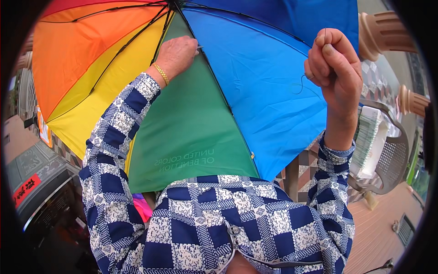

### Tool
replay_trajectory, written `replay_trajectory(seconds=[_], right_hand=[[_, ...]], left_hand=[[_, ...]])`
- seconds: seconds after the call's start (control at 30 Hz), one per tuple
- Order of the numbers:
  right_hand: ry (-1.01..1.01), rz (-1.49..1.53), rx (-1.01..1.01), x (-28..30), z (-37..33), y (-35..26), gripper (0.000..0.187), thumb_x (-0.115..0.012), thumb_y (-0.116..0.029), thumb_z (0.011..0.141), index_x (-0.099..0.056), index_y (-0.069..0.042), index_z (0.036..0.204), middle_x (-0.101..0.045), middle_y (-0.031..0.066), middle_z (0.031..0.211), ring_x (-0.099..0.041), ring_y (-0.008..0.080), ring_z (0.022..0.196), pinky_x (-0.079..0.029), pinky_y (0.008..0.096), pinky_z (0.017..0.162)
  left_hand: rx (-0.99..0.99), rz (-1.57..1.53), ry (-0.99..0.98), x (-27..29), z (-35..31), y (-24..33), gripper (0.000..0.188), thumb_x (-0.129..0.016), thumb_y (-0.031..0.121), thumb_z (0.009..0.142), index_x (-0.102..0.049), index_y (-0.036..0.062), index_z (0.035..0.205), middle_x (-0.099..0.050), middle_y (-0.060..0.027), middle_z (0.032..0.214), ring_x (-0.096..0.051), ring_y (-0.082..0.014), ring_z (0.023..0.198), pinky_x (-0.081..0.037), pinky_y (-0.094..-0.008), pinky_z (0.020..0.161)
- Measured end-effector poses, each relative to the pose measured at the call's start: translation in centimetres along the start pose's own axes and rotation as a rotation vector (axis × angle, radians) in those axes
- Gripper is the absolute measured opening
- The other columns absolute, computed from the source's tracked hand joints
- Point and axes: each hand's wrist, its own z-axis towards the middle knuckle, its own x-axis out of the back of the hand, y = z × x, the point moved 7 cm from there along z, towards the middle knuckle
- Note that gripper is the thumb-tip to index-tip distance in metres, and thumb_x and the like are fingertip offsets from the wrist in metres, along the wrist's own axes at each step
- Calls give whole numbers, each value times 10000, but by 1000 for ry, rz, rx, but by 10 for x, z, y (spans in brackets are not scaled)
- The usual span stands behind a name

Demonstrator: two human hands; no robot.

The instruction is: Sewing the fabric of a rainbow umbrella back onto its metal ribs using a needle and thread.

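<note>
An open rainbow umbrella (191, 114) fills the upper view, its inside facing me, with orange, yellow, green and blue panels and black ribs. My left hand (175, 55), wearing a gold bracelet, pinches the fabric at a rib between the green and blue panels. My right hand (333, 64) is raised at the right, fingers pinched on a thin dark thread (301, 84) that loops down over the blue panel. A needle may sit between the fingertips; it is too small to tell. Blue and white checked sleeves cover both forearms.
A grey perforated plastic chair (392, 160) stands at the right with a folded striped cloth (369, 137) on it. Beige balusters (388, 32) rise at the upper right. Wooden decking (383, 228) lies below right. A dark metal counter (41, 192) is at the lower left.
</note>
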Motion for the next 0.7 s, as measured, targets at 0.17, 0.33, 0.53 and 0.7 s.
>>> replay_trajectory(seconds=[0.17,0.33,0.53,0.7], right_hand=[[-333,-349,-443,-19,-70,44,175,-597,-124,833,-526,-22,956,-463,-5,617,-385,60,482,-310,204,449],[-791,-889,-377,-44,-171,76,197,-639,-141,761,-548,-62,918,-548,69,664,-559,227,563,-415,358,474],[-699,-1216,-246,-35,-195,106,152,-600,-73,698,-517,-69,825,-535,85,658,-569,296,613,-439,408,518],[-537,-1358,-182,-5,-177,93,80,-578,-38,702,-523,-56,758,-533,104,662,-560,309,616,-433,403,526]], left_hand=[[289,-744,577,43,-7,-60,223,-616,220,813,-575,3,794,-590,-88,683,-584,-202,632,-475,-308,600],[31,-1384,1013,158,2,-39,99,-587,109,868,-609,26,918,-619,-20,705,-428,-22,456,-323,-159,403],[-96,-1141,977,167,12,-32,92,-589,113,879,-611,45,936,-636,-17,741,-426,-5,476,-326,-143,419],[-155,-1049,1157,178,10,-59,89,-602,123,870,-612,47,917,-635,-23,722,-412,-12,438,-327,-153,401]])
